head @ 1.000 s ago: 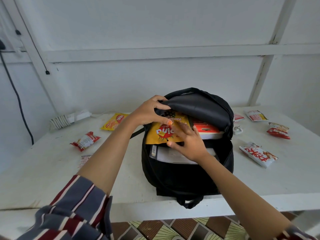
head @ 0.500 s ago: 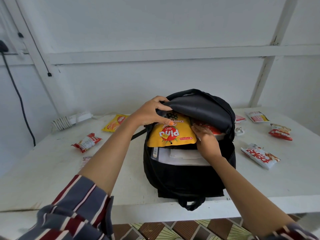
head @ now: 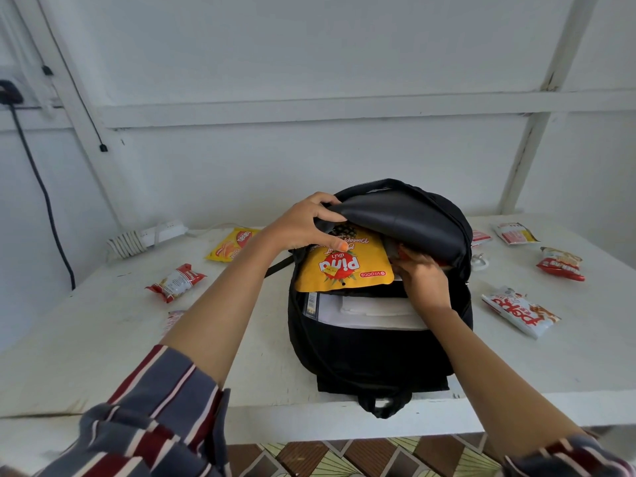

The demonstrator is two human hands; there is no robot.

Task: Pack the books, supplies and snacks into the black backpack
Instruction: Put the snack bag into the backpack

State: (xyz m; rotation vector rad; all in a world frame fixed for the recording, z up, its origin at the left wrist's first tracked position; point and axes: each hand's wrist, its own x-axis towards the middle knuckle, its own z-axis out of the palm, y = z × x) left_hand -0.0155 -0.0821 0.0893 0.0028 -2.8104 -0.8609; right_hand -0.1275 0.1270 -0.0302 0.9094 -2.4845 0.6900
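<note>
The black backpack (head: 375, 352) lies on the white table (head: 86, 339) with its top flap raised. My left hand (head: 303, 223) grips the flap's edge and holds it up. A yellow Pina snack bag (head: 344, 268) sticks out of the opening, over white books (head: 371, 313) inside. My right hand (head: 421, 278) reaches into the opening at the right, under the flap; its fingers curl around a red item that is mostly hidden.
Snack packets lie around the bag: a yellow one (head: 234, 244) and a red-white one (head: 177, 282) at the left, a white-red one (head: 519, 311), a red one (head: 561, 263) and another (head: 516, 233) at the right. A power strip (head: 148, 234) sits by the back wall.
My right hand has left the yellow bag's front and gone right, into the opening under the flap. My left hand still holds the flap up.
</note>
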